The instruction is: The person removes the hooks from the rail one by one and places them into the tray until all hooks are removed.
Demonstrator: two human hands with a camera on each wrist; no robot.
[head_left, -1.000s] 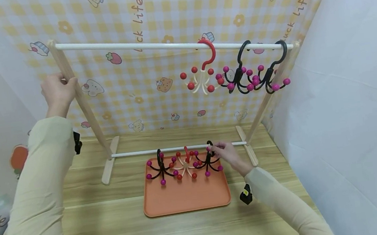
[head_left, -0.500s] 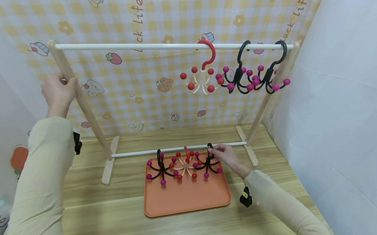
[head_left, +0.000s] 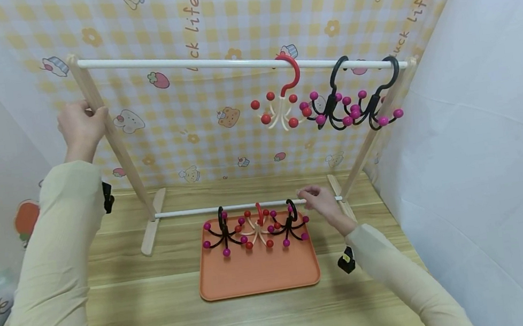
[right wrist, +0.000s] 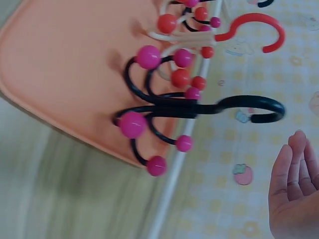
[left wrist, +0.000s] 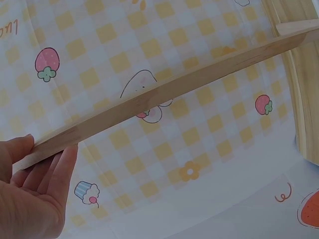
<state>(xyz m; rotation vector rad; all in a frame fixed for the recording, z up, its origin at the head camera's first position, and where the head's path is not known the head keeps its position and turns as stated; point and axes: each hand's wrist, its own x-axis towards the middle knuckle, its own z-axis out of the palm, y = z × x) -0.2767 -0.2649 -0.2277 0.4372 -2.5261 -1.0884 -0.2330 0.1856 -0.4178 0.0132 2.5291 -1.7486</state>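
Note:
My left hand (head_left: 80, 127) grips the left wooden post (head_left: 120, 152) of a hanging rack, thumb on one side and fingers on the other in the left wrist view. My right hand (head_left: 322, 202) is just right of a black multi-arm hook hanger (head_left: 289, 225) with magenta balls, apart from its hook; nothing lies between the fingers (right wrist: 282, 169). That hanger stands hook-up on the orange tray (head_left: 260, 276). Beside it are a cream hanger (head_left: 258, 230) with red hook and balls, and another black hanger (head_left: 224, 235).
From the rack's white top rail (head_left: 158, 64) hang a red-hooked cream hanger (head_left: 289, 76) and two black hangers, one mid-right (head_left: 331, 105) and one far right (head_left: 373, 103). A lower white rail (head_left: 189, 212) runs behind the tray. Fabric walls enclose the wooden table (head_left: 162, 314).
My right hand let go of the right black hanger's hook and moved up and right. The hanger shifted slightly and stays on the tray. The left hand keeps its grip on the post.

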